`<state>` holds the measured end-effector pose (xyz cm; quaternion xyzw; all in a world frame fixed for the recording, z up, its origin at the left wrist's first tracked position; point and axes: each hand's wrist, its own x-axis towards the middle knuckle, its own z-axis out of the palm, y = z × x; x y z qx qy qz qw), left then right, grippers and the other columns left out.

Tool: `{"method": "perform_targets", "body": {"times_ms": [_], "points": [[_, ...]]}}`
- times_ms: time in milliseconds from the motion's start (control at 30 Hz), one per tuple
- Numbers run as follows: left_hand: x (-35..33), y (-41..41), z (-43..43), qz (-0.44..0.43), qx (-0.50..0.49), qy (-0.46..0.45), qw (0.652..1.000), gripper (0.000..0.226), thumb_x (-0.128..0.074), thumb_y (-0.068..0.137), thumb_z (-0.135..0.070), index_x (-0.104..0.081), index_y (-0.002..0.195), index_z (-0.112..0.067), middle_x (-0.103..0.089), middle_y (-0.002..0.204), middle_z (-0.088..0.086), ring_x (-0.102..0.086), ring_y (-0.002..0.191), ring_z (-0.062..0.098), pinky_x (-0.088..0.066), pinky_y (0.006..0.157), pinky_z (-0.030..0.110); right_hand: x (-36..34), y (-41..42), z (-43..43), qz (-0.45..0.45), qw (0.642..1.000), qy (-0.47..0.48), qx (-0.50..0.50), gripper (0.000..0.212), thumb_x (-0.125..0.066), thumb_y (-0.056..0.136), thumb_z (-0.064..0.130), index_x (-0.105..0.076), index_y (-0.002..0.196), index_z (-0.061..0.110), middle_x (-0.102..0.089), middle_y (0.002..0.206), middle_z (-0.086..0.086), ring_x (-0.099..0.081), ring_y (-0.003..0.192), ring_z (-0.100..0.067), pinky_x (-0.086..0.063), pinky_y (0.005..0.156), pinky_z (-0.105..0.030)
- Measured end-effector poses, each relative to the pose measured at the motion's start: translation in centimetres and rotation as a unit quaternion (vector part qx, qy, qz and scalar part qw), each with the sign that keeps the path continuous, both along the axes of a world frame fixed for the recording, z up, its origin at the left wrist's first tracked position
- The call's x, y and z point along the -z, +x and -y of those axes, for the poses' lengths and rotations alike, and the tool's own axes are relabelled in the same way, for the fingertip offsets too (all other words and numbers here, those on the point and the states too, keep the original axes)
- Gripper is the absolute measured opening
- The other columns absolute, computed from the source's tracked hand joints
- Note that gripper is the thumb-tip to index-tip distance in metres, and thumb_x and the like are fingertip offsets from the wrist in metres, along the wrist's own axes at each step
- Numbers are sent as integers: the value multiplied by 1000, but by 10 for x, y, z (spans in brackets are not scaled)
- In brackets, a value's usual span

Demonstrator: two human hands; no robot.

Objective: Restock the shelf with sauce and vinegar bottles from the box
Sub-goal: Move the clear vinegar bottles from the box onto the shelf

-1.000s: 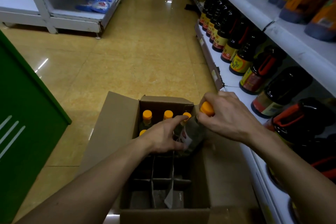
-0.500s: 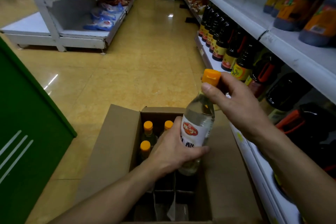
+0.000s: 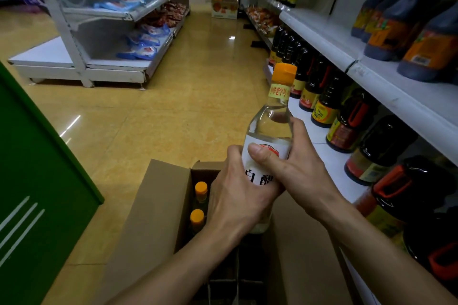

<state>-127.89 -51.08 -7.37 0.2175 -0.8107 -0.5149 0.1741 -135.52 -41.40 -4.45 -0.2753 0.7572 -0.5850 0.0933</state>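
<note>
A clear vinegar bottle (image 3: 271,121) with an orange cap and a white label stands upright above the open cardboard box (image 3: 158,205). My left hand (image 3: 235,195) grips its lower body from the left. My right hand (image 3: 295,166) grips the label area from the right, thumb across the front. Two orange-capped bottles (image 3: 199,203) show in the box's far left cells; the near divider cells look dark. The white lower shelf (image 3: 319,146) to the right holds a row of dark sauce bottles (image 3: 324,106).
An upper white shelf (image 3: 386,86) with large dark jugs overhangs the lower shelf on the right. A green panel (image 3: 37,181) stands at the left. Across the yellow tiled aisle is a white rack (image 3: 111,67) with blue and red packets.
The bottle rose out of the box and came up upright. My right hand slid from the cap down to the label, while my left hand stayed on the lower body.
</note>
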Motion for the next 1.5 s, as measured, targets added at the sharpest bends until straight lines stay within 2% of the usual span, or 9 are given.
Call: {"method": "perform_targets", "body": {"times_ms": [233, 400, 600, 700, 1033, 1167, 1300, 1433, 1500], "points": [[-2, -4, 3, -29, 1, 17, 999, 53, -75, 73, -57, -42, 110, -35, -66, 84, -9, -67, 69, 4, -53, 53, 21, 1, -6, 1, 17, 1000, -15, -9, 76, -77, 80, 52, -40, 145, 37, -71, 121, 13, -71, 110, -9, -58, 97, -44], [-10, -9, 0, -43, -21, 35, 998, 49, -76, 70, -59, -43, 100, -38, -67, 78, -9, -66, 67, -1, -45, 48, 15, -8, -9, -5, 39, 999, -23, -19, 63, -74, 84, 45, -49, 140, 30, -72, 120, 9, -71, 111, -10, -57, 99, -45], [-61, -15, -9, -40, -33, 59, 997, 48, -77, 70, -58, -45, 98, -38, -71, 78, -8, -69, 67, 4, -56, 54, 28, -68, -12, -6, 66, 997, -29, -12, 60, -77, 81, 39, -56, 135, 28, -76, 116, 3, -73, 107, -13, -58, 97, -46], [-122, -14, -4, -35, -24, 55, 998, 45, -79, 71, -56, -46, 96, -37, -71, 75, -11, -68, 64, -1, -48, 48, 17, -128, -13, -6, 76, 996, -32, -14, 71, -77, 78, 42, -51, 141, 23, -76, 116, 0, -74, 105, -13, -59, 97, -45], [-396, -1, -11, -45, 10, 42, 998, 46, -80, 68, -55, -46, 94, -38, -72, 75, -13, -68, 62, 2, -56, 55, 31, -399, 0, -20, 47, 998, -34, 1, 67, -81, 81, 44, -54, 140, 24, -75, 121, 3, -73, 109, -11, -58, 96, -39], [-520, 4, -28, -60, 47, 60, 995, 46, -76, 65, -58, -49, 97, -38, -74, 79, -14, -70, 66, 4, -60, 61, 37, -523, 10, -42, 23, 999, -37, 24, 38, -78, 89, 32, -62, 123, 34, -78, 104, 7, -75, 90, -6, -54, 65, -14], [-627, 2, -50, -78, 92, 73, 990, 49, -74, 65, -58, -51, 104, -41, -76, 86, -16, -72, 72, 3, -62, 69, 40, -626, 16, -68, 16, 998, -33, 57, 35, -78, 89, 37, -62, 119, 38, -77, 110, 8, -76, 99, -11, -59, 88, -40], [-708, -8, -78, -88, 117, 79, 986, 52, -71, 58, -62, -51, 102, -40, -75, 86, -17, -71, 73, 3, -61, 71, 39, -708, 15, -96, -9, 995, -28, 91, 31, -78, 88, 42, -58, 105, 57, -76, 105, 15, -75, 91, -7, -55, 67, -21], [-741, -17, -95, -101, 125, 80, 984, 53, -70, 57, -63, -52, 100, -38, -75, 86, -14, -72, 75, 7, -61, 72, 43, -745, 11, -114, -22, 993, -28, 110, 29, -78, 87, 41, -58, 105, 52, -75, 102, 20, -74, 93, -4, -57, 73, -24]]}}
